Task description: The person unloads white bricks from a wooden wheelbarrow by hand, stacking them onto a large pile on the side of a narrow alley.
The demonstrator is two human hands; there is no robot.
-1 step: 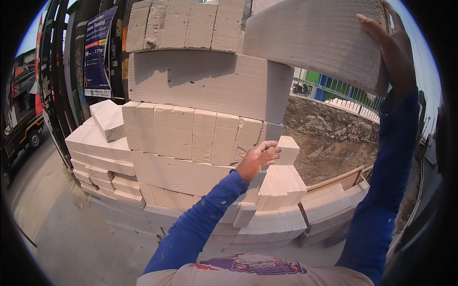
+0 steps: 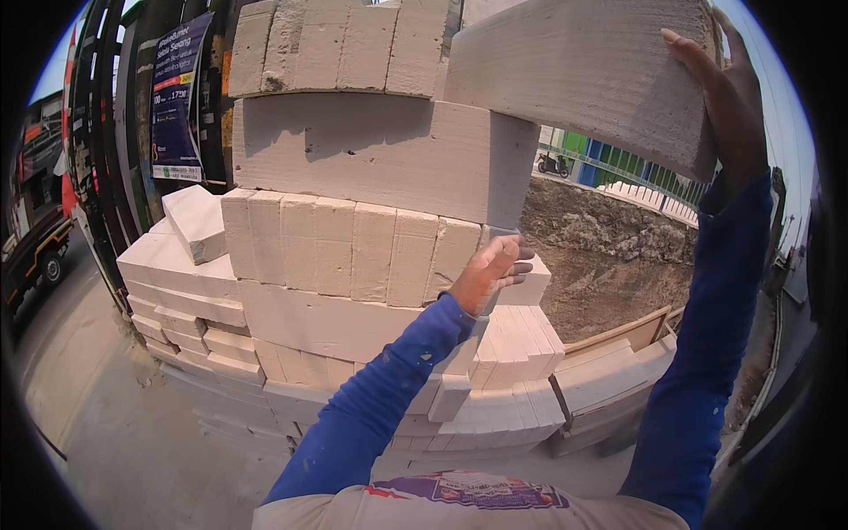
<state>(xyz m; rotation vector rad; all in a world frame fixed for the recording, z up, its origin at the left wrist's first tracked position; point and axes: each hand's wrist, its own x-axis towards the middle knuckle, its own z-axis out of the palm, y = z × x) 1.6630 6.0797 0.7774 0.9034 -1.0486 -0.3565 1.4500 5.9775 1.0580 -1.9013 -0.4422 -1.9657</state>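
Pale grey rectangular concrete block (image 2: 583, 75) sits raised at head height, tilted, the right hand (image 2: 724, 97) clamped over its far end. The left hand (image 2: 490, 274), fingers loosely open, rests against the stacked pale blocks (image 2: 353, 256), gripping nothing. No change can be told from this single moment.

Concrete ground (image 2: 115, 424) carries stacked pale blocks (image 2: 353, 256); wooden pallet (image 2: 618, 334) under right stack.

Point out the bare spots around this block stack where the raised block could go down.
Bare concrete floor lies left of the stack, toward the truck. The stepped blocks under the left hand offer flat tops. Crowded: the stack's upper rows, beside the raised block that the right hand grips.
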